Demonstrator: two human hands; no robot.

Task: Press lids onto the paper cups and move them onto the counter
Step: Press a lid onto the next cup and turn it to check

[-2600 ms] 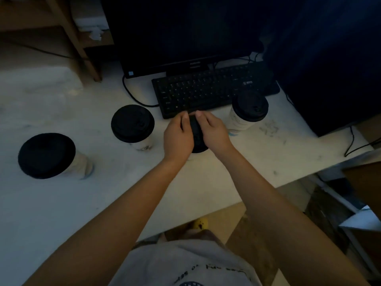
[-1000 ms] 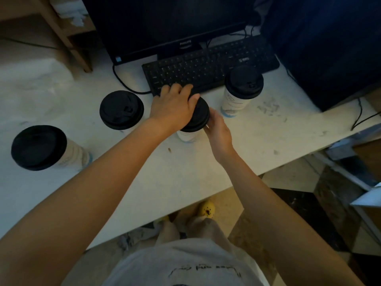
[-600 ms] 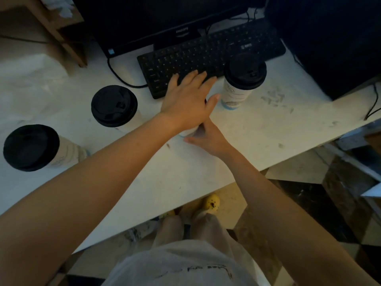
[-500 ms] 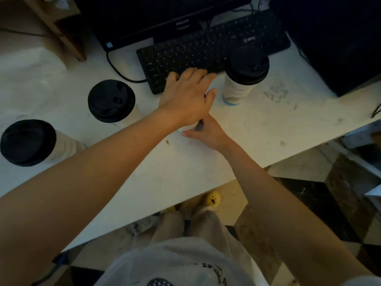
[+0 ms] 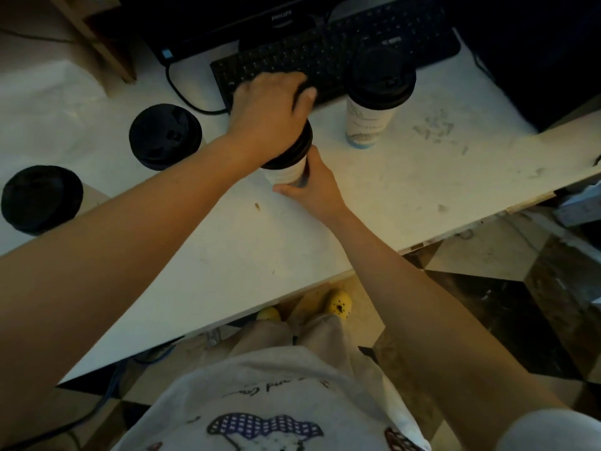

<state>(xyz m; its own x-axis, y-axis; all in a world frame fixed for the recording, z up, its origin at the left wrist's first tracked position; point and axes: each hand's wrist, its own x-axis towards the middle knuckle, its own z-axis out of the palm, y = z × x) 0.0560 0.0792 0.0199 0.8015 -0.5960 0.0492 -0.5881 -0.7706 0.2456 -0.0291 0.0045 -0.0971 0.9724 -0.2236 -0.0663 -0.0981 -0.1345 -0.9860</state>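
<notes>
OK, we have the left hand [image 5: 270,115] cupped down over the black lid [image 5: 294,150] of the middle cup [image 5: 286,172], palm on top and fingers bent over the far rim. The right hand [image 5: 317,190] wraps that cup's white wall low down, thumb across the near side. Both hands are clamped on the same cup, left above right.

The middle cup stands upright on the white worktop [image 5: 422,190], roughly midway along it. It's nearer the back edge than the front, just in front of the keyboard [image 5: 325,60]. We can't tell if the lid is fully seated, since the hand covers most of it.

We count three more lidded cups. The right cup [image 5: 367,122] is at the keyboard's front edge. The near-left cup [image 5: 164,136] and far-left cup [image 5: 40,200] sit toward the left edge. The monitor [image 5: 279,17] is behind the keyboard at the back edge.
</notes>
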